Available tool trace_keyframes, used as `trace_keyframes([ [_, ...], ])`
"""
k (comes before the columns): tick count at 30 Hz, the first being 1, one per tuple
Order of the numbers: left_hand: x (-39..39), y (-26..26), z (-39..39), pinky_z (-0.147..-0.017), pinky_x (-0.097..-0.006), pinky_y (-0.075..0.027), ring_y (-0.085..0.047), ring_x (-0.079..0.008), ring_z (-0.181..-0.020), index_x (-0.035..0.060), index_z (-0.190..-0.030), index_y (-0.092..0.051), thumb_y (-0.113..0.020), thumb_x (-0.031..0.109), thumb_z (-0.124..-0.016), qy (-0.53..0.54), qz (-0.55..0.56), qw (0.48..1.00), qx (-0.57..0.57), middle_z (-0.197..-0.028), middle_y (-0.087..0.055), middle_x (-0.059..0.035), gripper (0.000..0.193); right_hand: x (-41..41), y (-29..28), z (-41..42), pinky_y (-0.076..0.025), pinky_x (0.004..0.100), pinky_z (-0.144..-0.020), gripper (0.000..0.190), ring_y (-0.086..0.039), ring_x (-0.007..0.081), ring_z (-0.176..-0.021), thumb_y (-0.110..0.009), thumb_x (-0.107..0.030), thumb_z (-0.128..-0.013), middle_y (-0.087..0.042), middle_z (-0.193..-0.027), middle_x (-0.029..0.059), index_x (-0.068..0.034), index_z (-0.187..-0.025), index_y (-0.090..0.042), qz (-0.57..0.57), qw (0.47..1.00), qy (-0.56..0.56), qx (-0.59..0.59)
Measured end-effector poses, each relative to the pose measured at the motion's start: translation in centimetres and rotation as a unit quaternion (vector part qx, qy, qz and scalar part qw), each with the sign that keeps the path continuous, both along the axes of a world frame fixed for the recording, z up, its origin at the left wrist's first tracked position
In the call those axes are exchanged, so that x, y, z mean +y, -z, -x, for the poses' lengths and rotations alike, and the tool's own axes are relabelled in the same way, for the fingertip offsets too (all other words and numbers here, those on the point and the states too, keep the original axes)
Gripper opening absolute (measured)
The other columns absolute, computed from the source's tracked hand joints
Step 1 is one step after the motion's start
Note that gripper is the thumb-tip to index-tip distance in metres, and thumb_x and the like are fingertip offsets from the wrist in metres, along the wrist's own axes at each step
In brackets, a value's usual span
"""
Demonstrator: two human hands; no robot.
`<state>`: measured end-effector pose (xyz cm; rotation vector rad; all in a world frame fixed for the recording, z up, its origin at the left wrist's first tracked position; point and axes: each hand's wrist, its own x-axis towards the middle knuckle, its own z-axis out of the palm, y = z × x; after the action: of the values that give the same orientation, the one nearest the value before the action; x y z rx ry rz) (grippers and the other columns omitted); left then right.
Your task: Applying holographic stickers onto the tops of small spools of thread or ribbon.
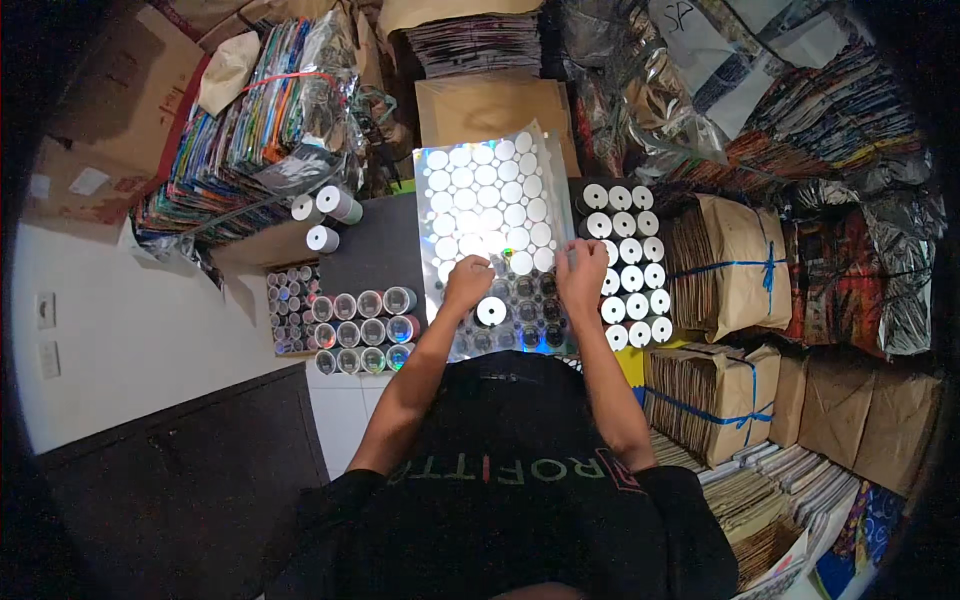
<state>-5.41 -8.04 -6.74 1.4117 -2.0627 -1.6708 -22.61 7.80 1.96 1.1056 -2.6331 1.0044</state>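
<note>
A shiny sheet of round stickers (489, 196) lies before me, its upper part showing white circles and its lower part dark ones. My left hand (470, 283) is over the sheet's lower half, fingers bent near a small piece that looks lifted; whether it is pinched cannot be told. At the sheet's right edge is my right hand (582, 271), fingers curled beside the nearest white-topped rolls; its fingertips are partly hidden. One white-topped roll (491, 311) with a dark centre hole stands on the sheet between my forearms.
Rows of white-topped rolls (631, 279) stand at right. Clear-topped cylinders (373, 330) stand in rows at left, with several white-topped rolls (322, 238) behind them. Bundled packaging (255, 127), wrapped paper stacks (739, 266) and a cardboard box (112, 97) surround the dark table (371, 240).
</note>
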Motion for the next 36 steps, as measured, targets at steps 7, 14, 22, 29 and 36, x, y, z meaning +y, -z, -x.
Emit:
trace_keyframes([
  [7,0.4,-0.3,0.4,-0.081,-0.0384,-0.055,-0.071,-0.0279,-0.090,0.0066,-0.105,-0.071,-0.072,0.026,-0.078,-0.003,0.006,1.000,-0.014,-0.093,-0.074,-0.0149,0.033,-0.9,2.4,1.0,-0.047,0.0392,-0.078,0.010,-0.057,0.0334,-0.088,-0.061,-0.010,-0.088,-0.059,-0.096,0.0148,-0.004,-0.095,-0.057,0.108,0.953,-0.079,-0.272],
  [14,0.7,-0.2,0.2,-0.074,-0.0344,-0.055,-0.071,-0.0218,-0.079,0.0058,-0.098,-0.072,-0.077,0.024,-0.078,-0.035,0.059,0.998,-0.005,-0.084,-0.073,-0.0105,0.028,-2.0,3.0,2.1,-0.042,0.0263,-0.065,0.078,-0.046,0.0115,-0.076,-0.043,-0.074,-0.095,-0.051,-0.089,-0.0023,-0.009,-0.138,-0.049,0.143,0.522,-0.042,-0.840],
  [22,2.2,-1.1,1.8,-0.069,-0.0353,-0.056,-0.071,-0.0214,-0.072,0.0068,-0.088,-0.075,-0.077,0.025,-0.078,-0.034,0.087,0.995,0.038,-0.076,-0.073,-0.0083,0.020,-1.0,5.9,2.3,-0.044,0.0464,-0.105,0.114,-0.048,0.0316,-0.131,-0.033,-0.090,-0.084,-0.045,-0.150,0.0148,-0.009,-0.162,-0.015,0.089,0.598,-0.031,-0.796],
  [29,3.4,-2.0,2.7,-0.069,-0.0362,-0.057,-0.073,-0.0246,-0.072,0.0042,-0.087,-0.075,-0.079,0.031,-0.080,-0.074,0.099,0.992,0.037,-0.079,-0.075,-0.0116,0.028,-0.3,5.9,2.4,-0.034,0.0467,-0.115,0.114,-0.035,0.0316,-0.143,-0.030,-0.092,-0.083,-0.031,-0.161,0.0126,-0.011,-0.162,-0.014,0.064,0.641,0.024,-0.765],
  [36,3.4,-2.6,2.7,-0.071,-0.0378,-0.057,-0.073,-0.0255,-0.072,0.0039,-0.086,-0.078,-0.081,0.033,-0.078,-0.104,0.108,0.988,0.027,-0.077,-0.075,-0.0123,0.030,0.0,4.5,1.8,-0.020,0.0448,-0.121,0.114,-0.016,0.0276,-0.153,-0.027,-0.092,-0.084,-0.013,-0.168,0.0089,-0.011,-0.163,-0.008,0.082,0.611,-0.030,-0.787],
])
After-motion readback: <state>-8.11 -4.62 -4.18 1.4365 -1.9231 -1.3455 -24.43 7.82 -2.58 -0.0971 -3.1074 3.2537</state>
